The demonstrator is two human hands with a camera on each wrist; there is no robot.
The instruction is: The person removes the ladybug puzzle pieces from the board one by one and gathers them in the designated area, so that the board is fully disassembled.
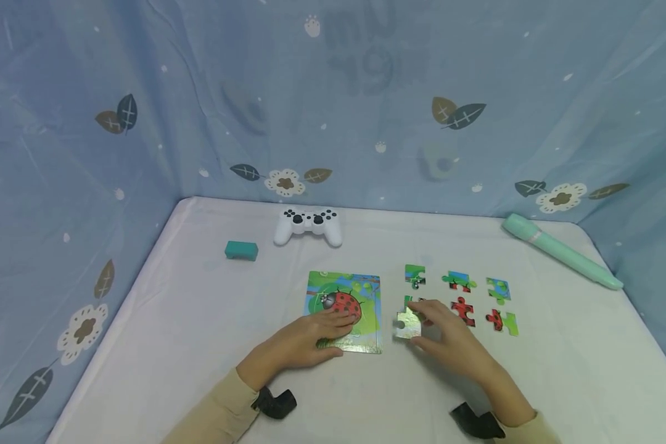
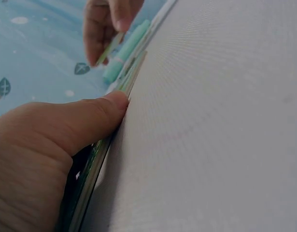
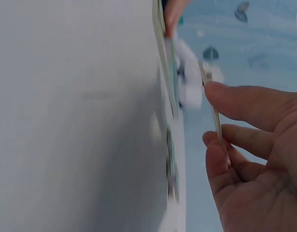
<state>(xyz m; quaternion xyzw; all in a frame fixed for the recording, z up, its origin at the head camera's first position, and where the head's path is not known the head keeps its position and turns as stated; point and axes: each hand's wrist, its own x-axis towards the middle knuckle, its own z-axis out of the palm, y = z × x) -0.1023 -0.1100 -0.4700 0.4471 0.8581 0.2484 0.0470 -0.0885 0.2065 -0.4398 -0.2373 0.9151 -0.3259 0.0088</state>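
Observation:
A square ladybug puzzle board (image 1: 369, 333) lies on the table in the head view. My left hand (image 1: 316, 336) rests flat on its lower left part, fingers outstretched across the ladybug picture. In the left wrist view the thumb of that left hand (image 2: 56, 130) touches the board's edge (image 2: 92, 179). Just right of the board, my right hand (image 1: 449, 339) pinches a shiny puzzle piece (image 1: 407, 325) between thumb and fingers. The right wrist view shows this puzzle piece (image 3: 217, 121) edge-on, lifted off the table in the right hand (image 3: 259, 159).
Several loose puzzle pieces lie in two rows to the right, among them a red piece (image 1: 463, 311). A white game controller (image 1: 308, 226) and a teal block (image 1: 241, 250) lie farther back. A mint-green tube-shaped object (image 1: 560, 250) lies at the back right. Blue patterned cloth (image 1: 366, 123) hangs behind the table.

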